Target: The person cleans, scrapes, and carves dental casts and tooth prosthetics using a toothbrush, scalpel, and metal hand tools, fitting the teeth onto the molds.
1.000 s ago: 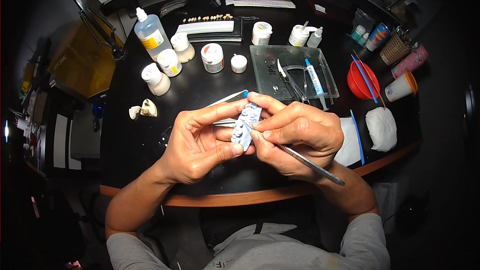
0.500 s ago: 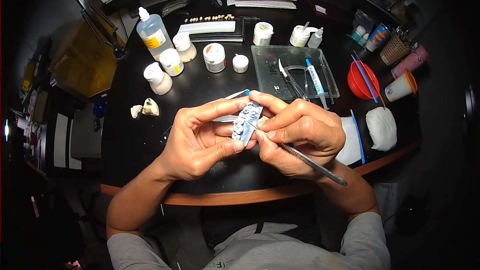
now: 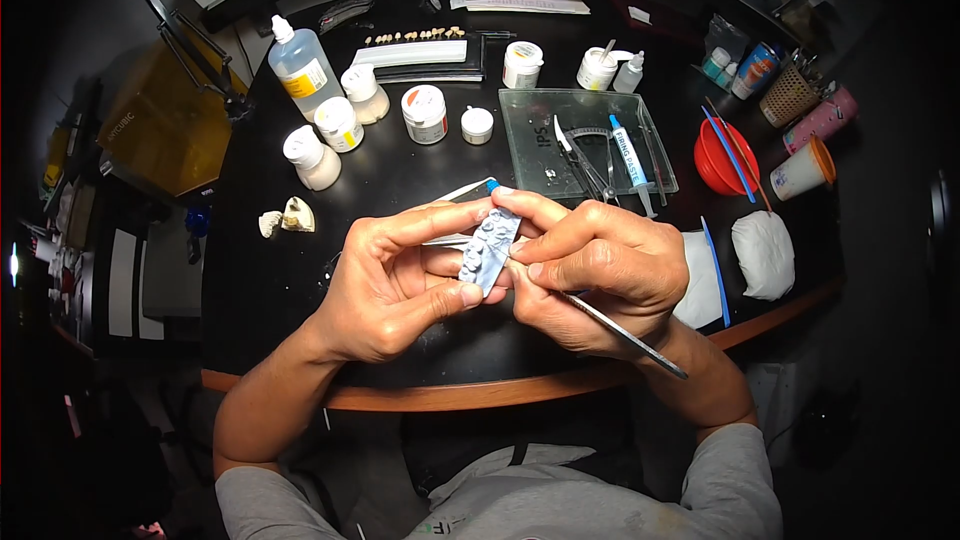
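Observation:
Between the fingers and thumb of my left hand [image 3: 385, 280] is a grey dental model [image 3: 488, 252], held tilted so its row of teeth faces up. My right hand [image 3: 600, 270] pinches a slim metal dental tool [image 3: 625, 332], its handle slanting down to the right. The tool's thin tip points at the model's flat side; whether they touch, I cannot tell. Fingers of my right hand also rest near the model's upper end, beside a small blue tip [image 3: 492, 184]. Behind the left fingers, a pale thin item is partly hidden.
Tooth-model pieces [image 3: 298, 215] lie left on the black table [image 3: 270, 310]. White jars [image 3: 425, 114] and a large bottle [image 3: 300, 65] stand behind. A glass plate [image 3: 530, 145] carries a firing paste syringe [image 3: 630, 155] and calipers. A red bowl [image 3: 718, 168] sits right.
The dental model has shifted slightly left and turned a little in my hands. The tool's handle has rolled and moved slightly, showing a narrower edge.

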